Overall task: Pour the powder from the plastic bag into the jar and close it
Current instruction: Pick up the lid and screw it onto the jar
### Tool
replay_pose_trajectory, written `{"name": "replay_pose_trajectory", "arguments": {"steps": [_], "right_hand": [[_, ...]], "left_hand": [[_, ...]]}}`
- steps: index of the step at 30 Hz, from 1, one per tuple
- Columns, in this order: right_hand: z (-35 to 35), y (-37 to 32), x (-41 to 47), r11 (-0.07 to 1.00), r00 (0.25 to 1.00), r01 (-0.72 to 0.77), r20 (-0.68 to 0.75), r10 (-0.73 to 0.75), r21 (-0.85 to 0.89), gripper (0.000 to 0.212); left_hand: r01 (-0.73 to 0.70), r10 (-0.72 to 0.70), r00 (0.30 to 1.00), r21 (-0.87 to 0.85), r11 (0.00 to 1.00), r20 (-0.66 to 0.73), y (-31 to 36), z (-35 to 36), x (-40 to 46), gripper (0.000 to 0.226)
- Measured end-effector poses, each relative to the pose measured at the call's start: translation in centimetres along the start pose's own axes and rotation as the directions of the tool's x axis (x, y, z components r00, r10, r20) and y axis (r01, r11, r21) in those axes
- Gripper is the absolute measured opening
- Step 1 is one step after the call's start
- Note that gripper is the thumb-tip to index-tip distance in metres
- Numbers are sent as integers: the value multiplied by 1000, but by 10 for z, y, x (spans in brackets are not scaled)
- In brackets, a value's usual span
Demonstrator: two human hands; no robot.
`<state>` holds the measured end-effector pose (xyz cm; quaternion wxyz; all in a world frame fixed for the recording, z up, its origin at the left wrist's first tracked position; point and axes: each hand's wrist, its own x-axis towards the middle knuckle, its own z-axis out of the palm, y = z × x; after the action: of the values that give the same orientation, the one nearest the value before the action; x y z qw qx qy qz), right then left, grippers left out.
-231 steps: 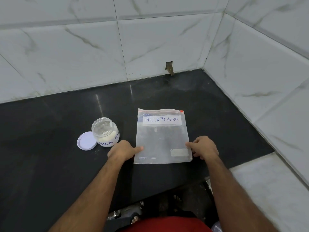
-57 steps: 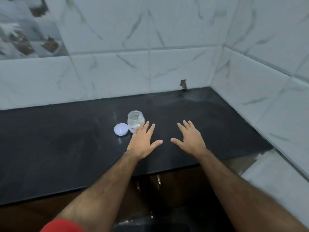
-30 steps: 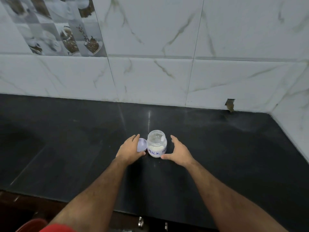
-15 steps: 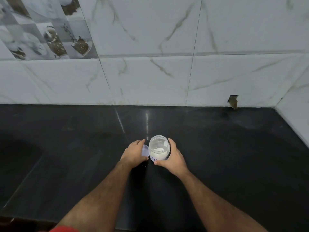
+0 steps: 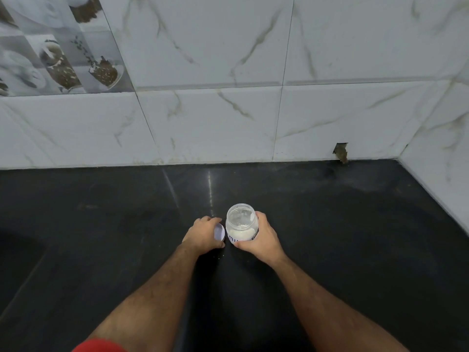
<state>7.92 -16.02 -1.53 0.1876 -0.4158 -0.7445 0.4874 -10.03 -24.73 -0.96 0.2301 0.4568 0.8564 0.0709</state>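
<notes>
A small clear jar (image 5: 241, 223) with white powder in its lower part stands open and upright on the black countertop (image 5: 342, 237). My right hand (image 5: 258, 237) wraps around its right side and front, over the handwritten label. Just left of the jar, my left hand (image 5: 203, 235) grips the white round lid (image 5: 219, 231), tilted on edge, with fingers over its top and thumb below. The plastic bag is not in view.
White marble-look tiles form the back wall (image 5: 228, 123) and the right wall (image 5: 441, 168), meeting at the counter's far right corner. A small broken notch (image 5: 341, 152) shows in the back wall's base. A few powder specks (image 5: 220, 256) lie near my left hand.
Both hands came in from flat on the counter to the jar and lid. My right hand has closed around the jar; my left has closed on the lid and tipped it up.
</notes>
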Motion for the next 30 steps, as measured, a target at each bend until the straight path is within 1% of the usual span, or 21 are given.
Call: {"name": "replay_pose_trajectory", "arguments": {"steps": [4, 7, 10, 12, 14, 16, 17, 19, 20, 21, 23, 24, 28, 30], "right_hand": [[-9, -1, 0, 1000, 1000, -2, -9, 2, 20, 81], [-19, -1, 1, 998, 1000, -6, -22, 8, 64, 85], [-34, 0, 2, 993, 1000, -25, 4, 25, 116, 87], [-45, 2, 5, 988, 999, -47, 13, 46, 149, 86], [-56, 4, 8, 980, 999, -52, 13, 50, 193, 85], [-67, 4, 9, 969, 999, -47, 6, 47, 242, 86], [-73, 4, 9, 963, 999, -39, 4, 40, 266, 86], [-82, 4, 8, 951, 1000, -27, 15, 24, 308, 82], [-86, 4, 8, 946, 1000, -23, 23, 16, 323, 80], [-89, 4, 7, 944, 999, -16, 32, 6, 330, 79], [-95, 4, 5, 943, 998, 2, 57, -23, 333, 78], [-97, 3, 5, 943, 997, 11, 70, -36, 333, 78], [-107, 1, 8, 942, 995, 26, 86, -58, 336, 83], [-113, 1, 12, 941, 996, 38, 63, -62, 335, 85]], "left_hand": [[-7, 1, 998, -100, 995, -55, 10, -4, 2, 83], [8, -30, 995, -227, 974, -94, 19, -7, 6, 83], [5, -67, 986, -376, 926, -153, 33, -13, 9, 81], [10, -115, 979, -520, 854, -170, 47, -20, 10, 76], [20, -172, 974, -696, 718, -149, 61, -30, 13, 71], [14, -193, 974, -827, 562, -115, 77, -38, 19, 69], [4, -199, 974, -873, 488, -106, 85, -42, 21, 65], [-23, -228, 967, -926, 377, -117, 102, -52, 23, 51], [-37, -234, 965, -946, 323, -117, 110, -55, 26, 51], [-46, -226, 968, -960, 276, -112, 118, -58, 28, 59], [-52, -216, 971, -975, 215, -99, 132, -61, 32, 77], [-52, -216, 972, -979, 195, -94, 139, -62, 33, 81], [-103, -183, 974, -981, 165, -133, 163, -64, 27, 69], [-111, -151, 979, -982, 151, -134, 170, -65, 24, 78]]}}
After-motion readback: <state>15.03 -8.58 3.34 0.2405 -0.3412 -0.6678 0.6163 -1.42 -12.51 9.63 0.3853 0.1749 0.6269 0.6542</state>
